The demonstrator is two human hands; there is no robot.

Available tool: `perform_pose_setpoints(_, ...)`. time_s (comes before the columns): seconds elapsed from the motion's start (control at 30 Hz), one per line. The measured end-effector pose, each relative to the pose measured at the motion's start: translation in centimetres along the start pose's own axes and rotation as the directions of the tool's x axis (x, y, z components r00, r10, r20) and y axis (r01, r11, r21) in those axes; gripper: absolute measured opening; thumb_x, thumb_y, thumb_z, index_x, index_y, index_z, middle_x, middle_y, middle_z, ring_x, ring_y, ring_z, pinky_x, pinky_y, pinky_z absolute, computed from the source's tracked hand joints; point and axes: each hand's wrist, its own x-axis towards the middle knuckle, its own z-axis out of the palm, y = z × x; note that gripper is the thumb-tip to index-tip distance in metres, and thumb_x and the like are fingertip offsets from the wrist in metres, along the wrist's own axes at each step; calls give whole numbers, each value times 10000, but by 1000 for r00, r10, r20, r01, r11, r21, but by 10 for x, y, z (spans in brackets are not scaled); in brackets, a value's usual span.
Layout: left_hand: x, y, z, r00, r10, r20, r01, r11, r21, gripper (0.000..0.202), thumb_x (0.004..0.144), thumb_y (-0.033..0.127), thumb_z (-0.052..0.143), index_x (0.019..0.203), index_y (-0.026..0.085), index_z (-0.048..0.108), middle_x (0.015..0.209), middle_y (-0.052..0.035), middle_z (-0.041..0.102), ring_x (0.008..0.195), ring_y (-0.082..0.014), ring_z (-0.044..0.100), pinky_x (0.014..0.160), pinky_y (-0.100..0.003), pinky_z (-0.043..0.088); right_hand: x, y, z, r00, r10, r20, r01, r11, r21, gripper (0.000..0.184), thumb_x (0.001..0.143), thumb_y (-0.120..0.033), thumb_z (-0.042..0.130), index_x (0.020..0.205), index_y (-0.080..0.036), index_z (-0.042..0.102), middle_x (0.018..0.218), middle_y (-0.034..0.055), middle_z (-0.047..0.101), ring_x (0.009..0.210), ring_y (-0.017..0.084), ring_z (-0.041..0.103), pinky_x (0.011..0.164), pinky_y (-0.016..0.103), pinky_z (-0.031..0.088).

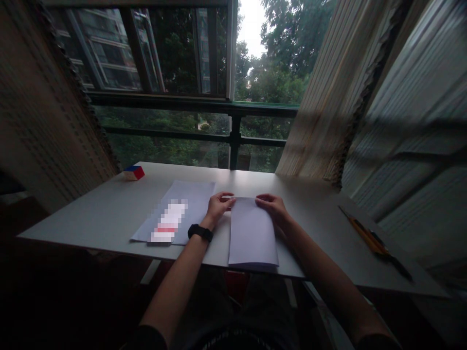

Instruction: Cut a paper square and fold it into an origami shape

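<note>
A: ok so what's closest to the person?

B: Dark lap at the bottom, then the near edge of the white tabletop. A folded white sheet lies right by that edge, a bit right of centre, its near end slightly gaping.

A: and next to it?

B: Off to the right, some long thin yellow and black stuff, too dim to tell what. Black wristband on the left wrist. Left of that, a pixelated item on a flat sheet, no clue what it is.

A: hands doing what?

B: Both at the folded sheet's far end. Left hand has its far left corner between thumb and fingers, right hand has the far right one the same way. Narrow grip on each, tbh.

A: anything further back?

B: Small cube, blue on top with a red side, near the far left corner. Then curtains either side, a dark railing, and trees outside.
</note>
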Motion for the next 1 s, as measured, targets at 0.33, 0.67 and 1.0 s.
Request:
perform_pose_setpoints(0.33,-2,1,1,1000,9,-11,-9,1000,18,401,483,344,779,784,118,641,661,-52,647,587,-137,586,537,-262,503,0,1,-1,1000,9,-4,-9,1000,6,358,455,-332,784,737,-141,674,670,29,637,559,121,551,514,240,416)
perform_pose_setpoints(0.67,-1,0,1,999,44,-29,-43,999,29,358,485,360,775,711,114,646,670,-58,647,594,-141,585,532,-262,504,-1,-2,1,1000,17,-2,-17,999,41,339,439,-308,795,709,-142,674,654,27,637,560,119,555,540,248,434)
perform_pose_setpoints(1.0,-1,0,1,999,39,-12,-39,999,34,363,490,361,770,738,116,666,657,-53,658,583,-143,591,523,-255,495,-3,-4,2,999,38,-8,-37,999,33,356,426,-308,796,708,-131,668,621,12,625,526,100,531,514,230,418)
